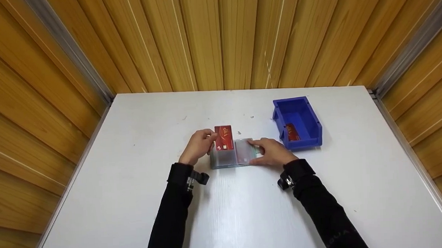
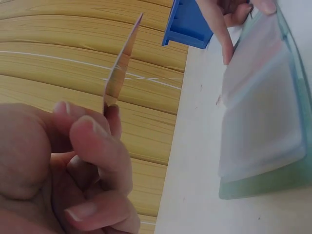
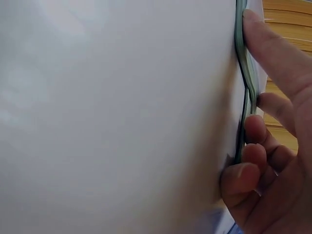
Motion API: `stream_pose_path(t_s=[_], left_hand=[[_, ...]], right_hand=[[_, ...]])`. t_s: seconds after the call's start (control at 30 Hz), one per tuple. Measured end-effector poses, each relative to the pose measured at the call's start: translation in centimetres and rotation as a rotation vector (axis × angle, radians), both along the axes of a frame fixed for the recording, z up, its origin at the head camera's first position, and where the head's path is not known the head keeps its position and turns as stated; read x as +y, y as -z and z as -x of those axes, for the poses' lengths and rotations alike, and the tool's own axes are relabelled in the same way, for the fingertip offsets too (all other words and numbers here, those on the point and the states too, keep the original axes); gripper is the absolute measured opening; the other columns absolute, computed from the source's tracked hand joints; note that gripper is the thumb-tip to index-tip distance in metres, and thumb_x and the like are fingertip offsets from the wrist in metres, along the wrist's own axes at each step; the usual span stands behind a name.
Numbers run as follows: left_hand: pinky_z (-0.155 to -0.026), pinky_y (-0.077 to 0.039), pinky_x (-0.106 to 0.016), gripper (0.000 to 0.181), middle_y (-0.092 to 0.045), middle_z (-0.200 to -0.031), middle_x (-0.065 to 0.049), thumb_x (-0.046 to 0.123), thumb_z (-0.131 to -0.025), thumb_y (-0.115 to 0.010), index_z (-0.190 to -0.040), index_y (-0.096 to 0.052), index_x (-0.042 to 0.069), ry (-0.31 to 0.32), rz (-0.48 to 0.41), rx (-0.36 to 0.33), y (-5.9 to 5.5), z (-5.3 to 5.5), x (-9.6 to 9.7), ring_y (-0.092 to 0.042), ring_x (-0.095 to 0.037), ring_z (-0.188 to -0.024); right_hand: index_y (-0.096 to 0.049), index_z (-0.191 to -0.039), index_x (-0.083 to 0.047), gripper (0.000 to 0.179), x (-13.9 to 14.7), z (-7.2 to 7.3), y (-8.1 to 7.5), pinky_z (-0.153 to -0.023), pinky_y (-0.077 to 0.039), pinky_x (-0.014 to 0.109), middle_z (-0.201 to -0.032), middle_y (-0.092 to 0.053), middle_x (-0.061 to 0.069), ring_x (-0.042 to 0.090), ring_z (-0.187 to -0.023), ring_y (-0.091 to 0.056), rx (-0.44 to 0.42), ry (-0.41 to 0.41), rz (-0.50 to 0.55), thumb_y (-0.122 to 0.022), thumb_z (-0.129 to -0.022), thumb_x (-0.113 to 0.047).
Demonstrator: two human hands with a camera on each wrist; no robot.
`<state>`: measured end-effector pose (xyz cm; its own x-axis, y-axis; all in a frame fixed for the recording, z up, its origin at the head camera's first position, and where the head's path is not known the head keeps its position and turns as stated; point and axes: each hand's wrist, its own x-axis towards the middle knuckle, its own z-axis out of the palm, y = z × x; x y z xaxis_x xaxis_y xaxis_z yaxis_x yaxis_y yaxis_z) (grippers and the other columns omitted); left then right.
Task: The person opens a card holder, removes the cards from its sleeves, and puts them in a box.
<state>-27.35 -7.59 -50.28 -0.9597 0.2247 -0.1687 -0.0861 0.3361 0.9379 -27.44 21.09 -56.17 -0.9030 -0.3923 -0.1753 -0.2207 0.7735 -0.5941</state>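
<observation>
My left hand point(image 1: 200, 145) pinches a red card point(image 1: 224, 137) with gold "VIP" lettering by its left edge. In the head view the card overlaps the left pocket of a card holder point(image 1: 225, 161) that lies open on the table. Seen from the left wrist, the card point(image 2: 118, 73) stands nearly edge-on between thumb and fingers, apart from the holder's clear sleeves point(image 2: 261, 117). My right hand point(image 1: 272, 151) grips the holder's right side, fingers spread along its green edge point(image 3: 240, 39). A reddish card shows faintly through the right sleeve.
A blue bin point(image 1: 299, 122) stands on the white table point(image 1: 150, 123) behind and right of my right hand. Another red card point(image 1: 292, 132) lies inside it, near its front. Wood-patterned walls point(image 1: 236, 37) enclose the table's back and sides.
</observation>
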Motion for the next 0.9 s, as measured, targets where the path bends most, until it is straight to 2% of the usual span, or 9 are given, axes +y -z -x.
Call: stream_pose_path(t_s=[0.13,0.27,0.37,0.43,0.53,0.6,0.7,0.8,0.9], left_hand=[[-0.051,-0.033,-0.023,0.024,-0.047,-0.059,0.003,0.017,-0.107,-0.056,-0.087,-0.062,0.006,0.004,-0.002,0.007,0.6,0.1,0.3,-0.042,-0.009,-0.052],[-0.051,-0.030,-0.023,0.026,-0.046,-0.057,0.004,0.016,-0.108,-0.056,-0.083,-0.059,0.007,0.018,-0.009,0.018,1.0,0.0,0.9,-0.040,-0.008,-0.051],[-0.050,-0.032,-0.023,0.026,-0.046,-0.057,0.004,0.017,-0.108,-0.056,-0.085,-0.060,0.005,0.039,-0.006,0.043,1.0,0.1,1.6,-0.041,-0.008,-0.050],[-0.049,-0.032,-0.022,0.027,-0.047,-0.056,0.004,0.017,-0.108,-0.056,-0.088,-0.062,-0.001,0.050,0.006,0.063,1.1,0.1,2.1,-0.042,-0.008,-0.049],[-0.047,-0.031,-0.021,0.028,-0.047,-0.055,0.006,0.016,-0.107,-0.056,-0.088,-0.061,-0.003,0.057,0.037,0.085,1.4,0.2,2.8,-0.042,-0.007,-0.047],[-0.047,-0.031,-0.021,0.028,-0.046,-0.054,0.006,0.016,-0.107,-0.057,-0.086,-0.062,-0.002,0.060,0.058,0.095,1.7,0.2,3.2,-0.041,-0.006,-0.047],[-0.048,-0.033,-0.021,0.029,-0.047,-0.053,0.007,0.016,-0.106,-0.057,-0.083,-0.062,0.000,0.071,0.095,0.115,1.9,0.1,3.5,-0.042,-0.006,-0.047],[-0.049,-0.033,-0.021,0.031,-0.047,-0.053,0.007,0.018,-0.106,-0.058,-0.084,-0.063,-0.002,0.081,0.123,0.130,2.1,0.0,3.6,-0.042,-0.006,-0.048],[-0.052,-0.035,-0.023,0.030,-0.053,-0.056,0.005,0.022,-0.105,-0.060,-0.090,-0.068,-0.002,0.078,0.171,0.136,2.3,0.0,3.5,-0.045,-0.007,-0.051]], right_hand=[[-0.051,-0.154,-0.014,0.072,-0.2,0.0,-0.2,-0.069,-0.045,0.029,-0.092,-0.061,0.004,0.015,-0.077,-0.054,0.036,0.044,0.107,-0.082,-0.091,-0.031],[-0.052,-0.144,-0.004,0.047,-1.9,-0.3,-1.3,-0.060,-0.057,0.035,-0.094,-0.069,0.015,0.022,-0.066,-0.064,-0.009,0.147,0.386,-0.058,-0.107,-0.032],[-0.051,-0.140,-0.003,0.045,-3.9,-0.8,-2.1,-0.058,-0.061,0.044,-0.090,-0.071,0.023,0.026,-0.062,-0.069,-0.068,0.213,0.572,-0.046,-0.111,-0.038],[-0.050,-0.139,-0.004,0.045,-5.4,-1.2,-2.3,-0.053,-0.059,0.044,-0.082,-0.071,0.023,0.024,-0.054,-0.067,-0.071,0.254,0.627,-0.045,-0.111,-0.039],[-0.049,-0.135,-0.005,0.038,-7.4,-1.7,-2.2,-0.042,-0.053,0.036,-0.066,-0.065,0.015,0.015,-0.042,-0.059,-0.039,0.330,0.634,-0.044,-0.112,-0.035],[-0.048,-0.128,-0.004,0.032,-8.4,-1.9,-1.9,-0.039,-0.047,0.030,-0.065,-0.061,0.009,0.012,-0.042,-0.054,-0.002,0.384,0.626,-0.042,-0.113,-0.031],[-0.046,-0.118,-0.003,0.022,-9.2,-2.1,-1.6,-0.052,-0.044,0.025,-0.076,-0.056,0.004,0.012,-0.058,-0.052,0.071,0.435,0.597,-0.040,-0.113,-0.024],[-0.045,-0.108,-0.003,0.017,-9.3,-2.1,-1.2,-0.065,-0.041,0.030,-0.082,-0.051,0.004,0.018,-0.073,-0.050,0.164,0.440,0.546,-0.038,-0.113,-0.018],[-0.044,-0.104,-0.004,0.017,-8.8,-1.9,-1.0,-0.068,-0.041,0.034,-0.080,-0.048,0.003,0.021,-0.076,-0.049,0.222,0.426,0.504,-0.037,-0.113,-0.016]])
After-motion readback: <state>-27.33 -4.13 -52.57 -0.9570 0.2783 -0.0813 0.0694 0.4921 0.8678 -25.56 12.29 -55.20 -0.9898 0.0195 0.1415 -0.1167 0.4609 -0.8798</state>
